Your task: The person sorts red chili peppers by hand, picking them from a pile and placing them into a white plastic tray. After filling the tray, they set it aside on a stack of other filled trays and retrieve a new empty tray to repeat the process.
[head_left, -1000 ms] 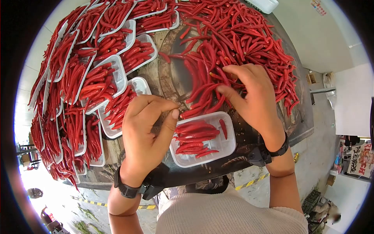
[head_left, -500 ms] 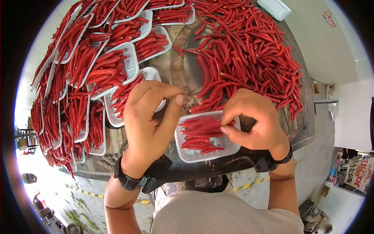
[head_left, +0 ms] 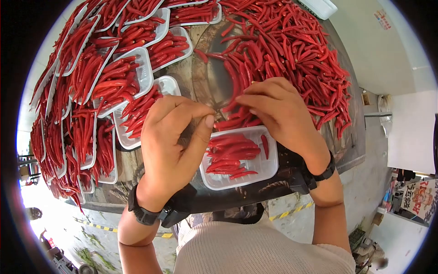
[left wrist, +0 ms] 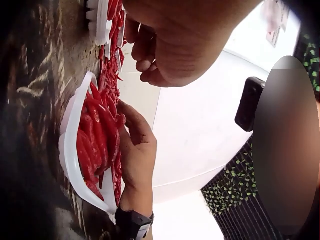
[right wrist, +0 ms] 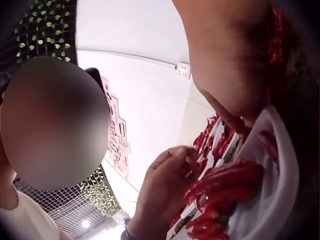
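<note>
A white plastic tray (head_left: 239,182) stands at the table's front edge with red chilli peppers (head_left: 232,150) laid side by side in it. One small chilli (head_left: 265,146) lies apart at its right side. My left hand (head_left: 171,137) hovers at the tray's left, thumb and forefinger tips close together, nothing visible between them. Beyond the tray's far rim, my right hand (head_left: 285,116) reaches over the near edge of a chilli heap (head_left: 292,50), fingers extended and fingertips among the peppers. In the left wrist view, chillies partly hide the right hand's (left wrist: 137,155) fingers.
Filled trays (head_left: 145,75) of chillies crowd the left side of the round wooden table (head_left: 198,89), some overlapping. The heap covers the far right. White trays (head_left: 321,7) stand at the far edge. Yellow-black tape (head_left: 292,211) marks the floor.
My right hand moved from the heap to the tray, its fingertips pinched at the chillies there, then went back to the heap's near edge. My left hand has barely moved.
</note>
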`<move>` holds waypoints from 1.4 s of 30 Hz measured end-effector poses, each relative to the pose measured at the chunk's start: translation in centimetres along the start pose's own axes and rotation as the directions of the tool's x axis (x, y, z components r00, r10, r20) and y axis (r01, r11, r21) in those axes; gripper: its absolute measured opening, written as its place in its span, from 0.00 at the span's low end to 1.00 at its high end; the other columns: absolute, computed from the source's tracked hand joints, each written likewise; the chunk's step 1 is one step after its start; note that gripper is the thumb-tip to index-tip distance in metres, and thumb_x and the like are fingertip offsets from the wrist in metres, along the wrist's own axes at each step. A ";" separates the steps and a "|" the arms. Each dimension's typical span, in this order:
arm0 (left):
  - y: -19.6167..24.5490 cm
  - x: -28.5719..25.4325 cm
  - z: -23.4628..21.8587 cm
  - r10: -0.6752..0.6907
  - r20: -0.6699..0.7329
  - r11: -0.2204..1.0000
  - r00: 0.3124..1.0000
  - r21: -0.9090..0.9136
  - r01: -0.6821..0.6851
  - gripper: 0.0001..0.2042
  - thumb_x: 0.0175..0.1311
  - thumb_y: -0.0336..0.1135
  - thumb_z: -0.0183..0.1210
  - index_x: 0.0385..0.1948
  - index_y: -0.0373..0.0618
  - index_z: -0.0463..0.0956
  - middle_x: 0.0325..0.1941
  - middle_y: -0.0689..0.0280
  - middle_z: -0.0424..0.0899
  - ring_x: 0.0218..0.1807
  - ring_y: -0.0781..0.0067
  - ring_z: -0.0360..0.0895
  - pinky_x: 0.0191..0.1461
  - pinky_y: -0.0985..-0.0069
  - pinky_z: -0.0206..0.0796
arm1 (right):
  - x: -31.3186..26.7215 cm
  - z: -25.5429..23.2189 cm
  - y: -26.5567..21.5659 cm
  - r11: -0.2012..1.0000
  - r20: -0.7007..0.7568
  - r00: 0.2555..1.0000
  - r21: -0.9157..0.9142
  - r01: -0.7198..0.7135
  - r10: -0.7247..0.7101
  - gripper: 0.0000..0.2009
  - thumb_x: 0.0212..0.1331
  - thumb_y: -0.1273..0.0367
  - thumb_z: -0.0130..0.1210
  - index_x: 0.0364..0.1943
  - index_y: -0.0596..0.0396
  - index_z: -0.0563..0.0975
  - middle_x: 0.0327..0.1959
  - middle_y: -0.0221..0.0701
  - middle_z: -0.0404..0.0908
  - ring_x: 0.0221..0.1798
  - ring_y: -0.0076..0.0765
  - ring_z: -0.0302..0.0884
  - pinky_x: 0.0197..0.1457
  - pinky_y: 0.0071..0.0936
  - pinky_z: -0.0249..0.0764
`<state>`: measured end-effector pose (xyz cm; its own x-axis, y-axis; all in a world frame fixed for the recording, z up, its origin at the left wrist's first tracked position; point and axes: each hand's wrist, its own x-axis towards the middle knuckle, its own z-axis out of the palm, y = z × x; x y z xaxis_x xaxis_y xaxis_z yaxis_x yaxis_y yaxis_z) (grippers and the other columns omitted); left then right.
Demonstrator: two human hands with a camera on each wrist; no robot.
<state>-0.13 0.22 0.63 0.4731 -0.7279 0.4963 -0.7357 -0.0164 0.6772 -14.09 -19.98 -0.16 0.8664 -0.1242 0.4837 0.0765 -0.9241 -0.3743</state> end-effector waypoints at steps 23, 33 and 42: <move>-1.0 0.0 0.6 -0.011 -0.026 1.000 1.000 -0.011 0.011 0.05 0.56 0.24 0.66 0.34 0.42 0.83 0.33 0.60 0.81 0.35 0.59 0.77 0.38 0.66 0.67 | -1.3 -2.0 -4.0 0.917 0.277 0.952 0.399 0.012 -0.133 0.13 0.42 0.76 0.67 0.33 0.50 0.78 0.31 0.31 0.76 0.36 0.44 0.75 0.37 0.40 0.72; -0.6 -0.1 0.3 -0.004 0.028 1.000 1.000 0.013 0.004 0.05 0.61 0.24 0.65 0.37 0.37 0.83 0.37 0.58 0.83 0.39 0.62 0.80 0.46 0.71 0.70 | -0.6 -3.2 -2.5 0.935 0.281 0.959 0.331 -0.128 0.031 0.11 0.45 0.67 0.71 0.32 0.52 0.81 0.33 0.32 0.78 0.40 0.46 0.77 0.41 0.41 0.72; -0.3 -0.2 0.5 0.003 0.059 0.999 0.998 0.032 -0.005 0.04 0.62 0.26 0.64 0.37 0.37 0.82 0.36 0.59 0.83 0.39 0.62 0.79 0.46 0.72 0.70 | 0.1 1.6 -0.1 0.986 0.121 0.990 0.157 0.052 -0.072 0.08 0.53 0.71 0.65 0.37 0.53 0.85 0.37 0.31 0.82 0.45 0.44 0.77 0.49 0.40 0.74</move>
<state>-0.23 -0.03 0.03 0.4411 -0.7672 0.4657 -0.7531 -0.0342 0.6570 -13.19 -19.30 -1.34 0.9120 -0.0130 0.4099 0.1981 -0.8611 -0.4682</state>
